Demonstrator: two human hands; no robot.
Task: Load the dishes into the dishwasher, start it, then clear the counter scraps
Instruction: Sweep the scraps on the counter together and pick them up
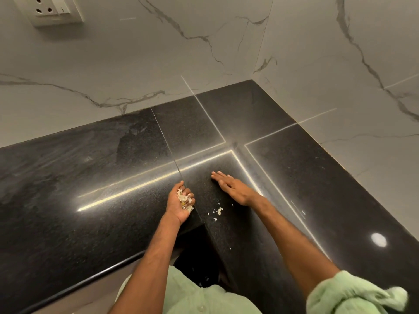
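My left hand (180, 203) is cupped palm up at the inner corner of the black granite counter (90, 189), with a small heap of pale scraps (185, 200) lying in its curled fingers. My right hand (233, 188) lies flat on the counter, fingers straight and pointing to the far left. Between the two hands, a few loose pale scraps on the counter (218, 210) lie scattered close to the edge. No dishwasher or dishes are in view.
The counter is L-shaped and runs into a corner of white marble wall tiles (204, 41). A wall socket (52, 10) sits at the top left. The counter's front edge (90, 279) runs below my left forearm. My green shirt fills the bottom.
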